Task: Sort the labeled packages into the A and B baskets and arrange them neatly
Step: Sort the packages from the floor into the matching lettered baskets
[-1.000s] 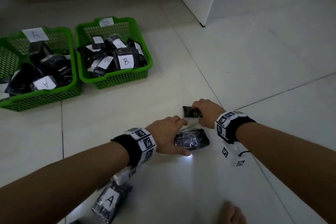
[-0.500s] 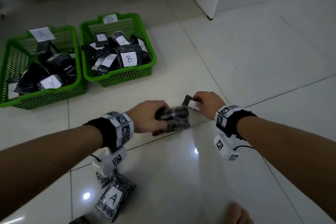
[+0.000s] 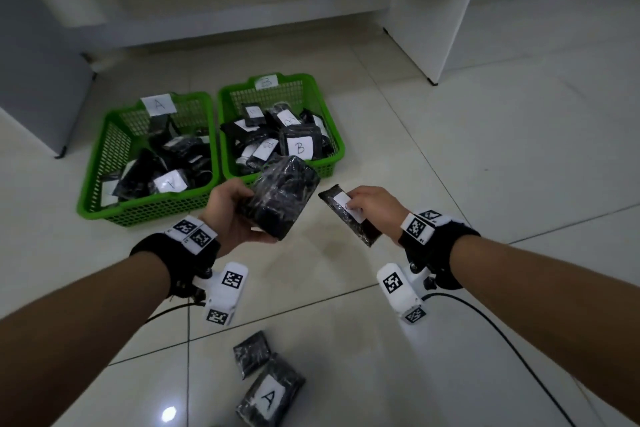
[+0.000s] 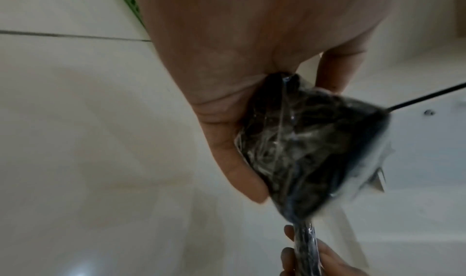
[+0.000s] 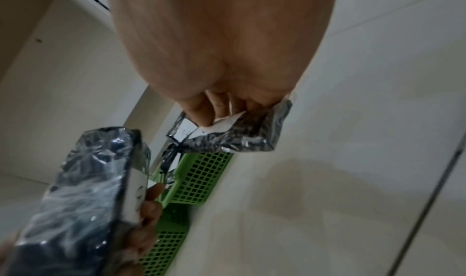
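Black plastic crinkles in both of my grips. My left hand (image 3: 230, 215) wraps round a fat dark package (image 3: 280, 196), thumb under one edge and fingers curled up the far side, with the plain face toward me; the right wrist view shows a white label on its other side, though I cannot read it. My right hand (image 3: 372, 210) pinches a thinner package (image 3: 346, 218) by its white label, thumb on top and fingers beneath, so it hangs tilted with one end toward 5 o'clock. The letter on that label is covered by my thumb. The two packages are held just beside each other, apart, above the pale tiled floor (image 3: 485, 166).

At 11 o'clock from my hands stand two green baskets, touching side by side. The left basket (image 3: 104, 156) carries a paper tag marked A and holds a loose heap of dark packages, one label showing face up. The right basket (image 3: 332, 128) carries a tag marked B and is piled with packages, several showing B labels. The fat package in my left hand overlaps the near rim of the B basket in the head view.

Down at 6 o'clock, near my body, two more packages lie on the floor touching: a large one labelled A (image 3: 270, 395) and a smaller unlabelled one (image 3: 251, 354) at its upper left. A black cable (image 3: 519, 354) trails from my right wrist toward 5 o'clock. White furniture (image 3: 433, 10) stands at 1 o'clock.
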